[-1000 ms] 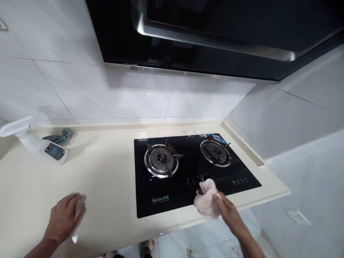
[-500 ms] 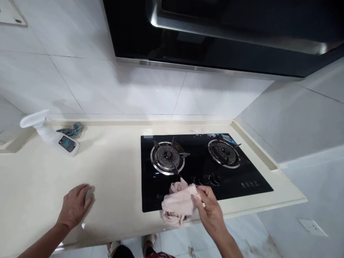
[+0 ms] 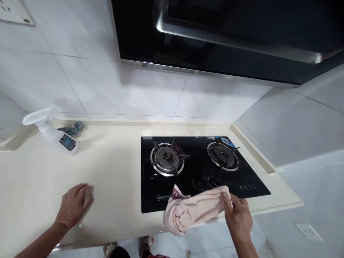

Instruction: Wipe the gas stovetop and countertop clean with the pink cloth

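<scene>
A pale pink cloth (image 3: 196, 209) with a purple patch at one corner lies bunched over the front edge of the black gas stove (image 3: 199, 161). My right hand (image 3: 239, 215) pinches its right end between thumb and fingers, pulling that end out to the right. The bunched left part of the cloth hangs partly past the counter's edge. My left hand (image 3: 73, 204) rests on the cream counter (image 3: 115, 172) to the left of the stove, its fingers loosely curved; whether anything lies beneath the palm is hidden.
A white spray bottle (image 3: 53, 132) stands at the back left beside a crumpled blue-grey rag (image 3: 72, 129). Two burners with metal pan supports (image 3: 168, 157) rise from the stove. A black range hood (image 3: 215, 46) overhangs it. A tiled wall (image 3: 301, 132) closes off the right side.
My right hand has moved right, stretching one end of the cloth out with it. The purple corner and the stove's lettering now show. My left hand has stayed in place.
</scene>
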A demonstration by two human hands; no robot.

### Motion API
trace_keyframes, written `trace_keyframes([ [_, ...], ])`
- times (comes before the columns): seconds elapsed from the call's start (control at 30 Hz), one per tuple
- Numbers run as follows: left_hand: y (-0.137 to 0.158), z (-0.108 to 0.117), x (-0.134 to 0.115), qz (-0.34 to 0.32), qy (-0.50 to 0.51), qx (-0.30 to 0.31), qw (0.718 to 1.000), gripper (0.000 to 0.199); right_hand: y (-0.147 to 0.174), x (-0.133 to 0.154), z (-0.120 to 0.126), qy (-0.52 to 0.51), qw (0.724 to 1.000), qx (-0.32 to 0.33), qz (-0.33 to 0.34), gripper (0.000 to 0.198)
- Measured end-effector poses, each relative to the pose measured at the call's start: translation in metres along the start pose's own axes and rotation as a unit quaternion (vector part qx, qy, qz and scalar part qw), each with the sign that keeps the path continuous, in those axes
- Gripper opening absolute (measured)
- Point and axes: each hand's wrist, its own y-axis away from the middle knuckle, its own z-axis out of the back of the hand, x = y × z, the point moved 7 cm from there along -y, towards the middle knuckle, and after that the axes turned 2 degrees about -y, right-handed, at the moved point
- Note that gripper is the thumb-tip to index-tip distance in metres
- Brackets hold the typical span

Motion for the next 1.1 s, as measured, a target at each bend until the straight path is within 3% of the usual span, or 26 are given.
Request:
trace_keyframes([
  [0.1, 0.001, 0.000, 0.000, -0.005, -0.001, -0.002, 1.000, 0.047, -0.010, -0.018, -0.020, -0.047, 0.998, 0.015, -0.043, 0.066],
  [0.2, 0.001, 0.001, 0.000, -0.005, -0.004, -0.001, 1.000, 0.047, -0.022, -0.007, -0.043, -0.090, 0.995, 0.000, -0.038, 0.062],
  [0.37, 0.000, 0.002, 0.000, -0.007, -0.008, -0.002, 1.000, 0.048, -0.036, 0.016, -0.110, 0.038, 0.989, 0.125, -0.070, 0.059],
  [0.47, -0.001, 0.003, -0.002, -0.005, -0.005, -0.007, 1.000, 0.047, -0.036, 0.013, -0.129, 0.071, 0.982, 0.143, -0.102, 0.061],
  [0.8, 0.002, 0.004, -0.004, -0.003, -0.003, -0.006, 1.000, 0.046, -0.031, -0.017, -0.120, 0.048, 0.990, 0.093, -0.098, 0.058],
  [0.9, 0.003, 0.005, -0.005, -0.004, -0.002, -0.004, 1.000, 0.046, -0.030, -0.019, -0.102, 0.062, 0.995, 0.006, -0.072, 0.062],
  [0.97, 0.003, 0.005, -0.005, -0.002, 0.000, -0.002, 1.000, 0.045, -0.032, -0.012, -0.092, 0.086, 0.995, -0.048, -0.015, 0.060],
  [1.03, 0.003, 0.005, -0.004, 0.004, 0.001, -0.001, 1.000, 0.044, -0.034, -0.005, -0.095, 0.101, 0.994, -0.021, 0.037, 0.051],
  [1.1, 0.002, 0.005, -0.004, 0.007, 0.002, -0.002, 1.000, 0.044, -0.034, -0.001, -0.109, 0.106, 0.991, 0.058, 0.054, 0.046],
])
